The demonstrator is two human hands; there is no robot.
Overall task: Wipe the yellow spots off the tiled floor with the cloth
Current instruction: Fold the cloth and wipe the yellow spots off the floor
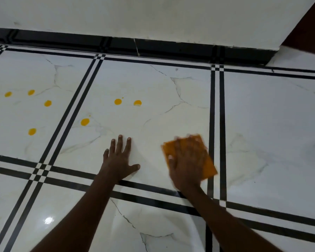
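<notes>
**Inspector:** Orange cloth (205, 160), folded flat, lies under the right hand (187, 164). Fingers (193, 144) are spread straight and press down on it; nothing is curled round it. The hand is blurred.

**Clerk:** And the other?

**Inspector:** Left hand (119, 160) rests palm-down on the bare tile, fingers apart, thumb out to the side, holding nothing. It looks to be propping the person up.

**Clerk:** Where does the cloth sit?

**Inspector:** On the middle tile of the tiled floor (271, 124), at its near right corner, just beside the black double stripe (216, 115).

**Clerk:** Progress?

**Inspector:** The right part of that tile shows no marks. Three yellow spots (118, 101) remain farther left on it, one with a pale smear at its lower edge. Four more lie on the next tile to the left (47, 103). A yellow trace shows at the frame's left edge. I judge most of the work outstanding.
</notes>
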